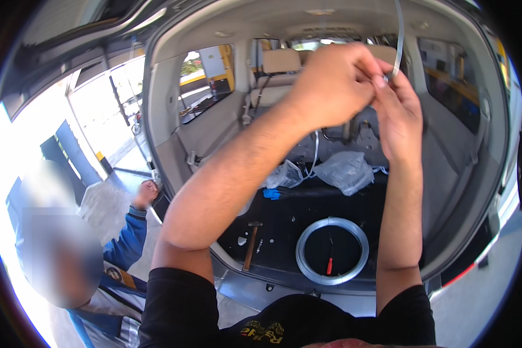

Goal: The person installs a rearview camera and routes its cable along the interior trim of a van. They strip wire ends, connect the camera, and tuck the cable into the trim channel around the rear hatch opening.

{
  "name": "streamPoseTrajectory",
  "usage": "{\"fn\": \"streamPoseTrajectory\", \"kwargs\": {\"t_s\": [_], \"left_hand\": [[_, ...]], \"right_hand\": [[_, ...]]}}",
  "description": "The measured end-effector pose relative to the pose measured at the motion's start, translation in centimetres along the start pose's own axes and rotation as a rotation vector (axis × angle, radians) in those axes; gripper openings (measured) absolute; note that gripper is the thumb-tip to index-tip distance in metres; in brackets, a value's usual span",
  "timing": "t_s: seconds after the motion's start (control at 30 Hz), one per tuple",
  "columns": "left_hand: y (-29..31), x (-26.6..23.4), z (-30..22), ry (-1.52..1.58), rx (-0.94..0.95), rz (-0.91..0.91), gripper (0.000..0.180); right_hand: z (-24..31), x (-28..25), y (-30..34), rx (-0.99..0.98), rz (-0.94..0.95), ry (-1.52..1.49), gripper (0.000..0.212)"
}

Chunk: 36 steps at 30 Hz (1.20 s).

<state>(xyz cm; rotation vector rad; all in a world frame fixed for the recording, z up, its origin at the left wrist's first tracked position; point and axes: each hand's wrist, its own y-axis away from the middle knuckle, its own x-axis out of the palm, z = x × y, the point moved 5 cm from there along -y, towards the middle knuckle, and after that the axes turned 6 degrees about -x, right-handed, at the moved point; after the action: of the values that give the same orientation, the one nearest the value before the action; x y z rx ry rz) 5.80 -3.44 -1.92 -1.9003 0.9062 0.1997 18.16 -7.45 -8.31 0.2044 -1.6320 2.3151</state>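
Both my arms are raised in front of the open rear of a vehicle. My left hand (pixel 339 84) is closed, its fingertips pinched together against those of my right hand (pixel 401 113). A thin pale strip or tube (pixel 399 35) comes down from the top edge and ends at my right fingertips, which are closed on it. Something small and dark shows between the fingertips of both hands; its kind is hidden. What the left fingers grip, if anything, is too small to make out.
On the dark cargo floor lie a coil of silvery wire (pixel 300 250), a red-handled screwdriver (pixel 329 267) inside it, a hammer (pixel 250 249), a blue item (pixel 271 194) and clear plastic bags (pixel 345 173). Another person's blue sleeve (pixel 124 239) and hand (pixel 145 194) are at left.
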Motion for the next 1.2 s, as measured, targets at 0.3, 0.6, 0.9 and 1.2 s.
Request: {"fn": "streamPoseTrajectory", "kwargs": {"t_s": [0.3,0.6,0.9,1.2], "left_hand": [[12.4,-19.8,1.1,-0.901,0.382,-0.565,0.011],[27.2,-57.8,21.1,-0.296,-0.453,-1.375,0.037],[31.6,-67.9,27.4,0.168,-0.505,-0.618,0.027],[37.2,-70.0,27.3,0.083,-0.491,-1.002,0.025]], "right_hand": [[0.3,-2.2,-0.2,-0.09,-0.183,0.214,0.037],[11.7,-9.8,-0.6,-0.242,-0.397,0.931,0.049],[13.5,-3.1,-5.5,-0.224,-0.299,0.97,0.047],[12.7,-2.4,-13.1,-0.042,-0.062,0.918,0.047]]}}
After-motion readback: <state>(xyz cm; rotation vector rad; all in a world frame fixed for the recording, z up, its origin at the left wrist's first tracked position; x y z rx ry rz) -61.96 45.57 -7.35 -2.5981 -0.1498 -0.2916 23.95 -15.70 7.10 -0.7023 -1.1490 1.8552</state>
